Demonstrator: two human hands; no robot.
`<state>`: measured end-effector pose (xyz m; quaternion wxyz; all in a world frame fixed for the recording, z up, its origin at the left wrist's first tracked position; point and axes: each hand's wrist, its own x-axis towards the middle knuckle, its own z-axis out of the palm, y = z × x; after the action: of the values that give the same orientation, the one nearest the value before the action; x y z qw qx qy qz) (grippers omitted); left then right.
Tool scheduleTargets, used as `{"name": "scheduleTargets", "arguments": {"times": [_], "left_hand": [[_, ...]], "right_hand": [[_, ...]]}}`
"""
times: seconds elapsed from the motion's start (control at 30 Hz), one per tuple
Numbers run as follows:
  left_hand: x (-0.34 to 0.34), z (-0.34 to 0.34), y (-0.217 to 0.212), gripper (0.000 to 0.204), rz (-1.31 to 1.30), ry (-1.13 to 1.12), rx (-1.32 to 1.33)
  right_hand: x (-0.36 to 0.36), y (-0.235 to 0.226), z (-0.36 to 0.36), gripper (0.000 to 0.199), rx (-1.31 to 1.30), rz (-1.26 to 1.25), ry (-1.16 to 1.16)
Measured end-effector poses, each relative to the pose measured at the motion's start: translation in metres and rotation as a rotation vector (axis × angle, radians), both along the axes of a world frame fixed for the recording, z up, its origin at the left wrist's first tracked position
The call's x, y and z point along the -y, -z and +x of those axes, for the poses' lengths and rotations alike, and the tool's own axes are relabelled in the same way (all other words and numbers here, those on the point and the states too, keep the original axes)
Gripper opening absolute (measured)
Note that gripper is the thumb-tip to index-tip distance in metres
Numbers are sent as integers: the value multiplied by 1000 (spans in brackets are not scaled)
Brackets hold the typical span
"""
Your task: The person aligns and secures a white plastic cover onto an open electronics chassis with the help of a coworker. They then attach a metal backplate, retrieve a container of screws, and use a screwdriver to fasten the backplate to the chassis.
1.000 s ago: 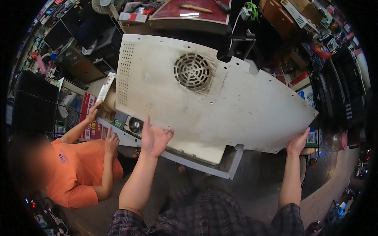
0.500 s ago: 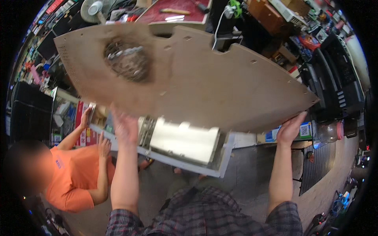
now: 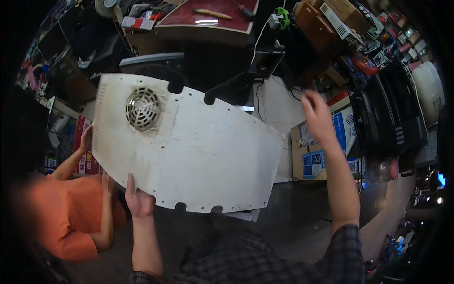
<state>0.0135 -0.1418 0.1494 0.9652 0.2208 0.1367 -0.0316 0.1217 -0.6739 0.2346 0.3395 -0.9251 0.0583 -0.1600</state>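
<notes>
A large white sheet panel [image 3: 213, 146] lies flat in front of me, with a round slotted vent [image 3: 143, 110], notched edges and rows of small holes. My left hand [image 3: 141, 201] is closed on its lower left edge, thumb on top and fingers hidden beneath. Off the panel's right end, my right hand [image 3: 318, 116] is raised, its fingers loosely bent and somewhat apart, holding nothing I can see. The corner of a grey frame [image 3: 248, 215] shows under the panel's near edge. A co-worker's hands [image 3: 86, 139] are at the panel's left edge.
The co-worker in an orange shirt [image 3: 71, 213] stands at the left. A red-topped table [image 3: 203, 16] with tools is at the far side. Cardboard boxes [image 3: 297, 156], black appliances [image 3: 395, 104] and a pink-lidded jar [image 3: 383, 169] crowd the right. A white cable [image 3: 257, 40] hangs behind the panel.
The panel, held up by both my hands with a brownish face showing, is now lower with a white face up, covering most of the frame. My right hand has left its edge.
</notes>
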Motion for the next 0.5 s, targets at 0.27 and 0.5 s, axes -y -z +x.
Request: {"name": "scheduleTargets", "arguments": {"times": [0.27,0.5], "left_hand": [[-26,11,24,49,330,23,-100],[-33,13,46,44,315,14,-222]], "right_hand": [[-126,-41,249,47,378,-740,-177],[-157,-35,328,54,61,-782,-47]]}}
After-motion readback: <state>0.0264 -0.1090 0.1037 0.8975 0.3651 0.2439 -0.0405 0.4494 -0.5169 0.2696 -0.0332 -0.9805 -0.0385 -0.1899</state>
